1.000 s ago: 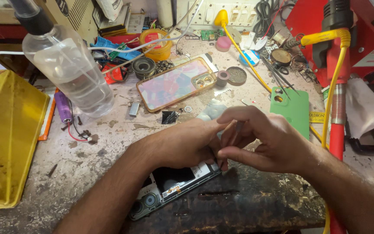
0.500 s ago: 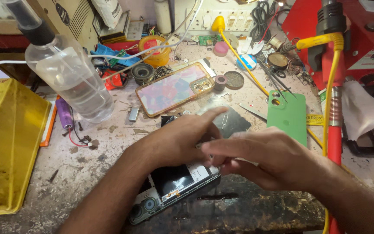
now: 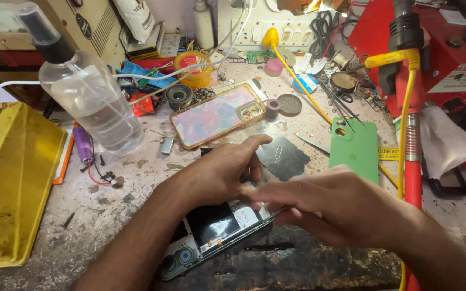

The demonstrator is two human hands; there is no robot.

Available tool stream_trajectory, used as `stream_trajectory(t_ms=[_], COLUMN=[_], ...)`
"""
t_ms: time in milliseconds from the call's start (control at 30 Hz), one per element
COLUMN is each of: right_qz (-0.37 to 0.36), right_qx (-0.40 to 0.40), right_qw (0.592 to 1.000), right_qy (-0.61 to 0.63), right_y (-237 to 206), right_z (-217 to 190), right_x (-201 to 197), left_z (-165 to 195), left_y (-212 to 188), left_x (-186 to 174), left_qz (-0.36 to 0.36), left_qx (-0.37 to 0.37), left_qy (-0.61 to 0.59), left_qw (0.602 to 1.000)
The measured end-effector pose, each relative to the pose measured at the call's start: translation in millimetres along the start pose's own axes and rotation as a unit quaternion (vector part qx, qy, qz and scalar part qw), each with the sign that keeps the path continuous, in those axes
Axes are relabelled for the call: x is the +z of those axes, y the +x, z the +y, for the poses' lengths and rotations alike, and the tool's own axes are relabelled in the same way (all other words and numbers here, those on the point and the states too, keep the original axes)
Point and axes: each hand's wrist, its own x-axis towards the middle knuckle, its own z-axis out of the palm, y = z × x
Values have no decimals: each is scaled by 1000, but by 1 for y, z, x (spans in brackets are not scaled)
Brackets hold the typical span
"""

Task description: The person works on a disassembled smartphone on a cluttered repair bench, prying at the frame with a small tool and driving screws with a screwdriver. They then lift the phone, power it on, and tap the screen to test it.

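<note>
- Workbench (image 3: pixel 136 178): pale, stained and scuffed surface, heavily cluttered; a dark worn patch (image 3: pixel 308 264) along the near edge.
- Back wall (image 3: pixel 173 8): light-coloured, with a white switch and socket panel (image 3: pixel 276 27) mounted low; cables hang from it.
- Left side: yellow plastic bin (image 3: pixel 12 183) standing on the bench, with a clear spray bottle (image 3: pixel 90 102) beside it.
- Rear left: beige box-shaped unit (image 3: pixel 93 27) against the wall.
- Right side: red machine housing (image 3: pixel 449 48) with a yellow cable (image 3: pixel 405 108) running down in front of it.
- Light: bright glare at the top edge near the centre; bench evenly lit, shadows soft.
</note>
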Motion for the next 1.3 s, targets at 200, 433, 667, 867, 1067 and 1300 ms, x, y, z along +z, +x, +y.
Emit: stream_trajectory(t_ms=[200, 433, 667, 867, 1067, 1300], right_qz=[16, -7, 50, -68, 26, -7], right_qx=[9, -28, -67, 52, -33, -5], right_qw=[999, 987, 996, 996, 999, 999], right_qy=[38, 161, 17, -27, 23, 53], right_y=[2, 6, 7, 5, 8, 8], right_z=[-3, -5, -16, -12, -15, -6], right_x=[4, 1, -12, -8, -9, -1], left_z=[-5, -8, -6, -9, -10, -7], left_y=[3, 3, 2, 3, 3, 1], left_x=[2, 3, 3, 6, 5, 2], left_qz=[-7, -5, -3, -13, -22, -7], left_qx=[16, 27, 49, 2, -7, 26], left_qy=[0, -21, -17, -44, -51, -27], left_qw=[1000, 999, 999, 999, 998, 999])
